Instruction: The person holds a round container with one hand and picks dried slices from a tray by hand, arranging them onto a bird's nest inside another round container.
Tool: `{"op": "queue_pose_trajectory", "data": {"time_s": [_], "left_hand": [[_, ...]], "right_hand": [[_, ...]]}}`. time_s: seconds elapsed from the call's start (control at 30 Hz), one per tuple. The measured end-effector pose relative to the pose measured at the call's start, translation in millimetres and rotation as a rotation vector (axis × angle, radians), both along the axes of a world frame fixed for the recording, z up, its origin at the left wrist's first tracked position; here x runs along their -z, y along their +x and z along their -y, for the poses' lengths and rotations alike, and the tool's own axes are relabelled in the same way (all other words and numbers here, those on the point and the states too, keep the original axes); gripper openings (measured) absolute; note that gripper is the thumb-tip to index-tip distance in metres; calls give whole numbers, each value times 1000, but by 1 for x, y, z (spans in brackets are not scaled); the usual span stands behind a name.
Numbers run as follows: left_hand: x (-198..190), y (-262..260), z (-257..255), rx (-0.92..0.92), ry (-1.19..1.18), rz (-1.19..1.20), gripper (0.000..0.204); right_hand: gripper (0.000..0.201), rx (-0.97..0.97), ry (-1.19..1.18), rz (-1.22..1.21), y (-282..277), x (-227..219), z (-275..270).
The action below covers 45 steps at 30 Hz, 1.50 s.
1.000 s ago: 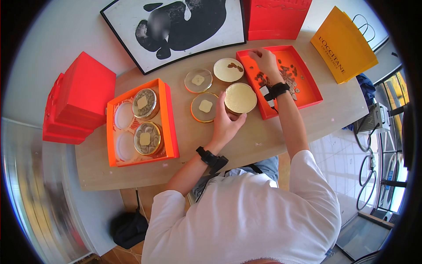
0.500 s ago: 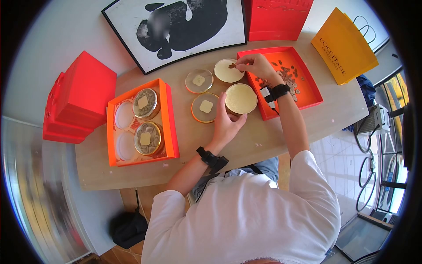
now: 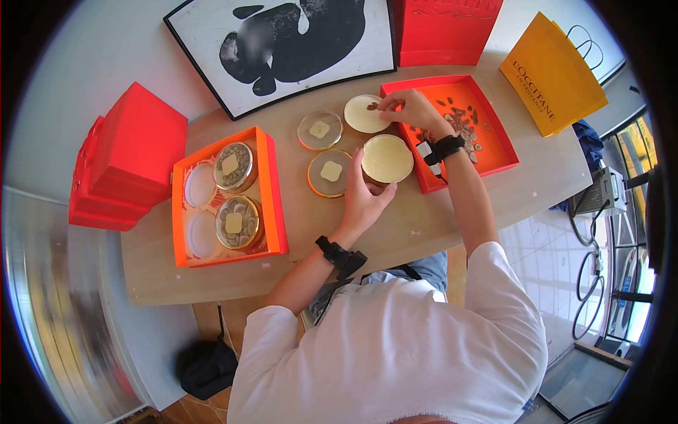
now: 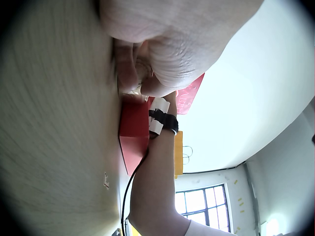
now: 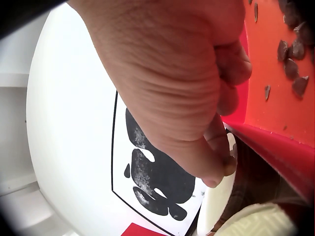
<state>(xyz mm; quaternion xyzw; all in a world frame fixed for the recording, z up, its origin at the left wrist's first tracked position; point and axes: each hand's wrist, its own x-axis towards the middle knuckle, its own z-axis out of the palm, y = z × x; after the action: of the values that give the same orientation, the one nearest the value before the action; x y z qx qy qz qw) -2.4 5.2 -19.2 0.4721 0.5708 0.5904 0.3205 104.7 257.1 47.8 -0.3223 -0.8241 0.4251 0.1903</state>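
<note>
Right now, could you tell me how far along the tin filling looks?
Two filled tins sit in the orange box, two slots beside them empty. The right hand holds pieces over the far round tin; the left hand steadies the near tin. Many pieces remain in the red tray.

A light wooden table (image 3: 424,226) carries an orange box (image 3: 272,191) at its left; right of it sit round tins (image 3: 386,158), then a red tray (image 3: 494,152).
</note>
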Motion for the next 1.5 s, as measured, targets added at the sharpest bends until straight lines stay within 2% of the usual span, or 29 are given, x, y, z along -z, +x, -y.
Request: {"op": "queue_pose_trajectory", "data": {"time_s": [0.27,0.7,0.8,1.1,1.2,1.3,1.4,1.5], "left_hand": [[-2,-2,1,36,-80,56,104],[1,-2,0,35,-34,33,104],[0,-2,0,30,-23,29,104],[1,-1,0,24,-14,23,104],[0,-1,0,24,-25,35,104],[-5,-1,3,33,-84,81,103],[-8,-1,4,37,-103,122,102],[-1,0,1,31,-44,73,104]], "right_hand": [[30,-27,-33,4,2,-8,4],[22,-57,-38,-113,-2,1,1],[23,-104,-138,-208,-4,3,3],[25,-124,-169,-185,-3,3,3],[28,-64,-143,-218,-5,16,-8],[32,259,164,-124,1,7,-15],[33,578,292,127,5,12,-20],[32,581,455,390,14,43,-38]]}}
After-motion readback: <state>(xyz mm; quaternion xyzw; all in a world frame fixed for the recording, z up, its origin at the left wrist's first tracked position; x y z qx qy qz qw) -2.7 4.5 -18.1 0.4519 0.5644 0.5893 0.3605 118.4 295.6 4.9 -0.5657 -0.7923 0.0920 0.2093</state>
